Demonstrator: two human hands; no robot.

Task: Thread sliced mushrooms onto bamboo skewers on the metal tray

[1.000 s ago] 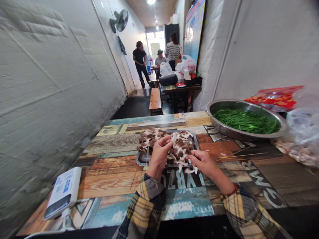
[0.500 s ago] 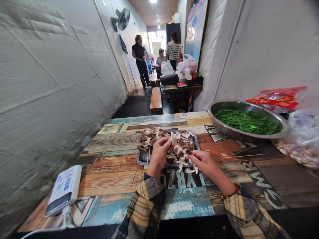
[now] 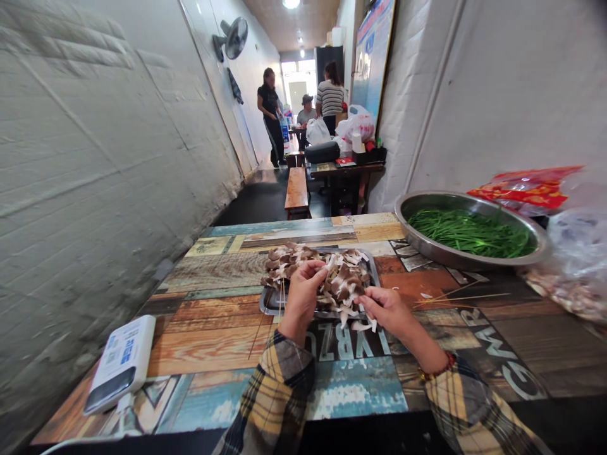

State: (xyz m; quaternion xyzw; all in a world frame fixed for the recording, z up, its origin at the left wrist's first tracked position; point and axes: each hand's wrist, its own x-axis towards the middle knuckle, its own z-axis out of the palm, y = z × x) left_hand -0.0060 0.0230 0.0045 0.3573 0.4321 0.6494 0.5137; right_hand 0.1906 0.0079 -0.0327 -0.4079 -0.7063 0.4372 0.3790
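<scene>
A metal tray [image 3: 270, 301] on the patterned table holds a heap of torn brown and white mushroom pieces [image 3: 342, 280]. My left hand [image 3: 300, 298] is over the tray, its fingers pinched on a mushroom piece at the heap. My right hand [image 3: 386, 308] rests at the tray's near right corner, fingers curled on white mushroom pieces that hang below it. Thin bamboo skewers [image 3: 279, 302] lie across the tray's left end, just left of my left hand. Both wrists wear plaid sleeves.
A wide steel bowl [image 3: 427, 249] of green chives stands at the right. Loose skewers [image 3: 462, 296] lie before it, with plastic bags [image 3: 571, 265] beyond. A white power bank [image 3: 121, 364] sits near left. Three people stand or sit down the corridor by a bench [image 3: 296, 188] and table.
Both hands stay at the tray, fingers shifting slightly on the mushrooms. The person in black down the corridor has stepped farther away.
</scene>
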